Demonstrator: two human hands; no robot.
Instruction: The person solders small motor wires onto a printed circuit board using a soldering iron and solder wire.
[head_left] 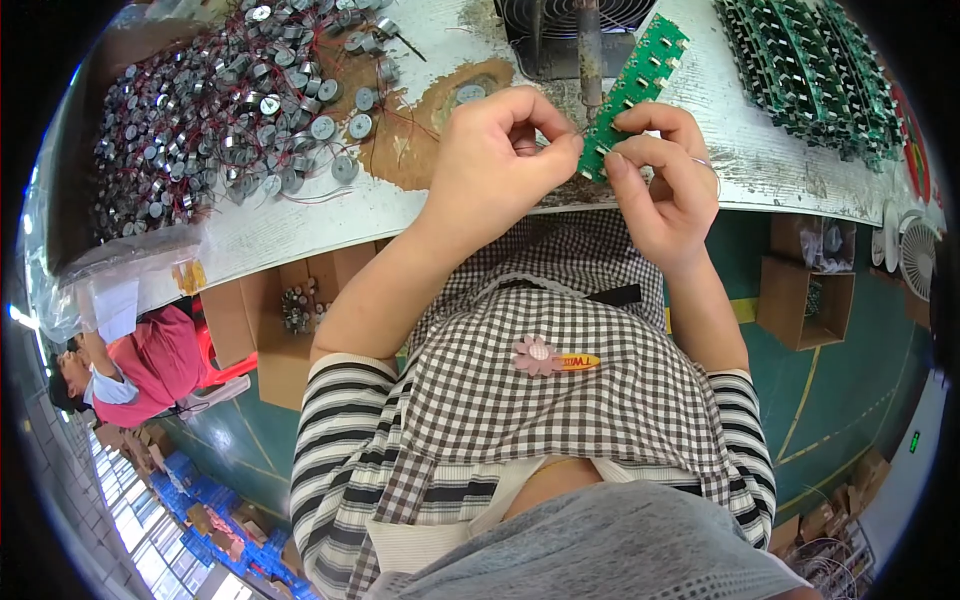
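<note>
We hold a long, narrow green circuit board strip (633, 92) at the near edge of the worn white worktable (300, 225), slanted so that its far end points up toward the black wire-grille fan (570, 20). Our right hand (665, 180) pinches the strip's lower end, thumb and forefinger closed on its edge. Our left hand (495, 160) is drawn together at the fingertips just beside that same end, and it appears to pinch a thin wire or lead that meets the board, though the piece is too small for us to be sure.

We judge that we are in the middle of fitting a part's lead to the board, directly below the upright metal soldering-iron rod (590, 50) that stands in front of the fan. The next move calls for a steady right-hand grip so the strip does not swing, and for fine guidance from the left fingertips so the lead lands on the right spot without bending.

To our left lies a large heap of small silver disc-shaped motors with thin red wires (230, 110). At the far right of the table sits a stack of more green circuit board strips (810, 70). Below the table we see open brown cardboard boxes (805, 290) on the green floor.
</note>
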